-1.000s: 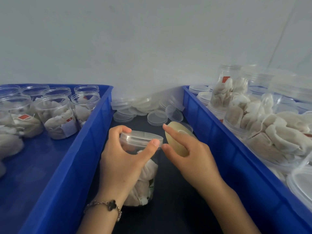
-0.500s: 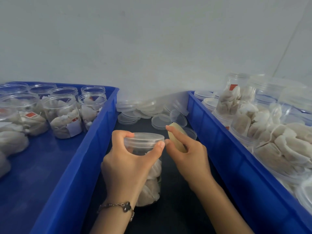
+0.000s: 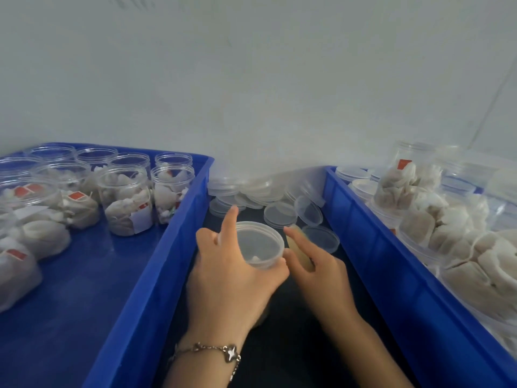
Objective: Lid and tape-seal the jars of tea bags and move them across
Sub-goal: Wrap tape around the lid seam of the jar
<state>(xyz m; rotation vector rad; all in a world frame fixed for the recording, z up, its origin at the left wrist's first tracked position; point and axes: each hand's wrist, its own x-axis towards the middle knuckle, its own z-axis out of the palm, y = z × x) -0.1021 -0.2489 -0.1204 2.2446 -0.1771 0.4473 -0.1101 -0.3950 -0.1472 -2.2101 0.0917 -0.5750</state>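
Observation:
A clear lidded jar of tea bags (image 3: 258, 245) stands on the dark table between two blue crates. My left hand (image 3: 229, 278) grips it just under the lid, index finger pointing up behind the rim. My right hand (image 3: 316, 267) holds a beige roll of tape (image 3: 300, 254) against the jar's right side, index finger stretched toward the lid. Most of the jar's body is hidden by my left hand.
The left blue crate (image 3: 156, 264) holds several jars of tea bags (image 3: 126, 200). The right blue crate (image 3: 372, 247) holds piled tea bags, jars and lids. Loose clear lids (image 3: 279, 214) lie on the table beyond the jar. A pale wall rises behind.
The view has tipped down, so the lid's top now shows. My left index finger has lifted off the jar and points up. My right hand stays beside the jar with the tape.

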